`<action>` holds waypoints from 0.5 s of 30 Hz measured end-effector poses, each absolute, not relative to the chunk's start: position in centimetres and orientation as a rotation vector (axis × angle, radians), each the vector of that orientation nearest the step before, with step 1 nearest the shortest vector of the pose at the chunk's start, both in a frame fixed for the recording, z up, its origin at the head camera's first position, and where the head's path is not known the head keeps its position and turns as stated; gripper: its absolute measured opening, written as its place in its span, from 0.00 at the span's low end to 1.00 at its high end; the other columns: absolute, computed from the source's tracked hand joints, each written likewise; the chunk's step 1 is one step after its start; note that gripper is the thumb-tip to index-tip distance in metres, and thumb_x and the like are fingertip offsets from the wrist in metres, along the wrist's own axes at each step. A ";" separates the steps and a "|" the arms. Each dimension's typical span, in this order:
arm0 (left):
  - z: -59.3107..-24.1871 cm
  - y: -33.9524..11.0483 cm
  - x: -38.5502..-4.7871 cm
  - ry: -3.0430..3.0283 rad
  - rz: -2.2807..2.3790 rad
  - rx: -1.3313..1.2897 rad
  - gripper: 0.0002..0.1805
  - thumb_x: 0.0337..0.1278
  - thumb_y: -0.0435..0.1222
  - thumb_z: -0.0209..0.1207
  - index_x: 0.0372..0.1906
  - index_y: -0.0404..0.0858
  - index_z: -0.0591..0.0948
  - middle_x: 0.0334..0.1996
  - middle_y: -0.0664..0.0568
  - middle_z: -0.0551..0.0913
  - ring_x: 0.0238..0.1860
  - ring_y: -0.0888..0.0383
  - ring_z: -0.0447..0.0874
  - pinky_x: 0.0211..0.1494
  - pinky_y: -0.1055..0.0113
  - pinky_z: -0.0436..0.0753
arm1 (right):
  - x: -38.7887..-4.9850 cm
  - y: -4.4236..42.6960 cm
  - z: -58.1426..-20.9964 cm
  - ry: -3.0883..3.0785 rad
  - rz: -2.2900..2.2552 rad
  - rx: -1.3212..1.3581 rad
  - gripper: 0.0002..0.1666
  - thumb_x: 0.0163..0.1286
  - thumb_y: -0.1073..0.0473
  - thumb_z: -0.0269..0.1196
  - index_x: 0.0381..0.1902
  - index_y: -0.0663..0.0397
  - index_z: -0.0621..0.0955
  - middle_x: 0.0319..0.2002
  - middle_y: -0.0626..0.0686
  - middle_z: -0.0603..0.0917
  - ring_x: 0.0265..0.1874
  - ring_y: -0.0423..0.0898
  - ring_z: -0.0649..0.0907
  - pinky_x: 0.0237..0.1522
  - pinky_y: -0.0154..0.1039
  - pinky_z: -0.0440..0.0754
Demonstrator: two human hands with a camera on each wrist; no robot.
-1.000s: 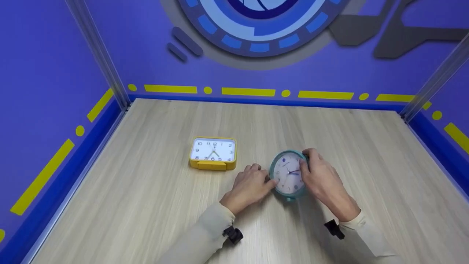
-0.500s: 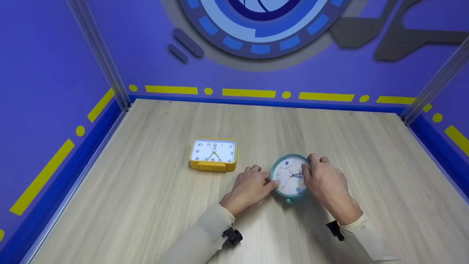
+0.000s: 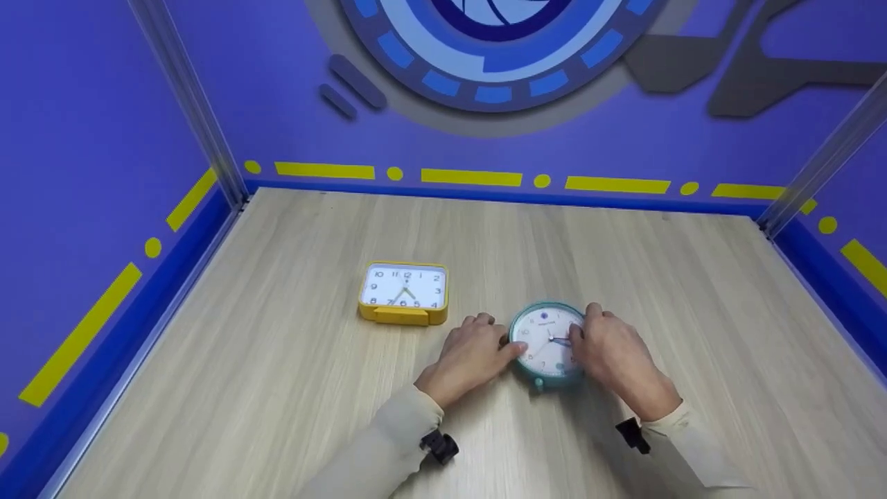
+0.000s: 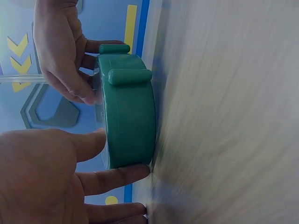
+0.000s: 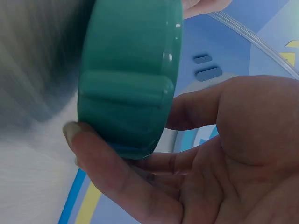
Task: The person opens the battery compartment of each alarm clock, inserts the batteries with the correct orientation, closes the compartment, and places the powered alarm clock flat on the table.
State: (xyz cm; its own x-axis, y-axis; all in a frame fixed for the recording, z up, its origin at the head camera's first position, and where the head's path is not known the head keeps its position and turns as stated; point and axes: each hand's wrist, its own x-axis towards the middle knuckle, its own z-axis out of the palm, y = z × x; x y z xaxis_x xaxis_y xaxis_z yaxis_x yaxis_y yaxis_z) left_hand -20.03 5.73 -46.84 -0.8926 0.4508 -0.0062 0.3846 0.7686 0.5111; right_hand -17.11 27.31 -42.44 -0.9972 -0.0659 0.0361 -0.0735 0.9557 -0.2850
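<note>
A round teal alarm clock (image 3: 547, 326) lies face up on the wooden table, with a short foot on its rim towards me. My left hand (image 3: 471, 353) holds its left side, thumb on the edge of the face; in the left wrist view the forefinger lies along the teal side wall (image 4: 128, 121). On the opposite side my right hand (image 3: 617, 357) grips the clock, thumb over the face edge and fingers around the rim. The right wrist view shows one finger reaching under the teal casing (image 5: 131, 42). Left of both hands rests a yellow rectangular alarm clock (image 3: 404, 287), also face up.
The pale wooden table (image 3: 277, 346) is bordered by blue-purple panels (image 3: 443, 149) at the back and both sides. Metal corner posts (image 3: 187, 97) stand at the back corners. Both wrists wear small black devices (image 3: 440, 445).
The teal clock has turned slightly clockwise and shifted a little nearer, its foot swinging left. My right hand has moved a little nearer with it, while the left hand stays almost in place.
</note>
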 end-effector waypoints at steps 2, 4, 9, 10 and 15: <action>-46.8 5.7 -20.0 2.836 0.769 0.664 0.25 0.78 0.55 0.58 0.55 0.38 0.88 0.52 0.48 0.83 0.51 0.50 0.78 0.54 0.53 0.78 | -17.2 27.3 -42.6 -3.099 0.458 0.102 0.22 0.79 0.60 0.59 0.51 0.82 0.72 0.30 0.61 0.76 0.28 0.54 0.77 0.33 0.51 0.80; -46.9 5.7 -20.0 2.835 0.770 0.659 0.25 0.78 0.55 0.58 0.54 0.37 0.88 0.52 0.48 0.83 0.51 0.50 0.78 0.54 0.53 0.78 | -17.4 27.3 -42.8 -3.133 0.466 0.089 0.22 0.80 0.60 0.58 0.51 0.82 0.72 0.30 0.60 0.75 0.28 0.53 0.77 0.32 0.50 0.79; -46.9 5.6 -20.0 2.850 0.764 0.670 0.25 0.77 0.55 0.59 0.50 0.37 0.88 0.49 0.48 0.83 0.49 0.51 0.78 0.51 0.54 0.78 | -17.6 27.3 -43.0 -3.220 0.468 0.056 0.24 0.81 0.58 0.56 0.52 0.82 0.72 0.29 0.58 0.74 0.27 0.52 0.77 0.30 0.47 0.77; -46.9 5.6 -20.0 2.855 0.759 0.676 0.24 0.77 0.55 0.59 0.49 0.37 0.88 0.48 0.49 0.83 0.48 0.51 0.78 0.50 0.54 0.78 | -17.7 27.3 -43.0 -3.235 0.461 0.049 0.24 0.81 0.57 0.56 0.52 0.82 0.72 0.29 0.58 0.74 0.27 0.52 0.77 0.30 0.47 0.76; -46.7 5.7 -20.0 2.870 0.732 0.691 0.24 0.77 0.55 0.59 0.50 0.37 0.87 0.47 0.49 0.82 0.47 0.51 0.78 0.50 0.55 0.79 | -18.0 27.4 -43.2 -3.323 0.453 -0.012 0.27 0.82 0.55 0.55 0.52 0.83 0.72 0.28 0.58 0.74 0.29 0.53 0.77 0.31 0.47 0.75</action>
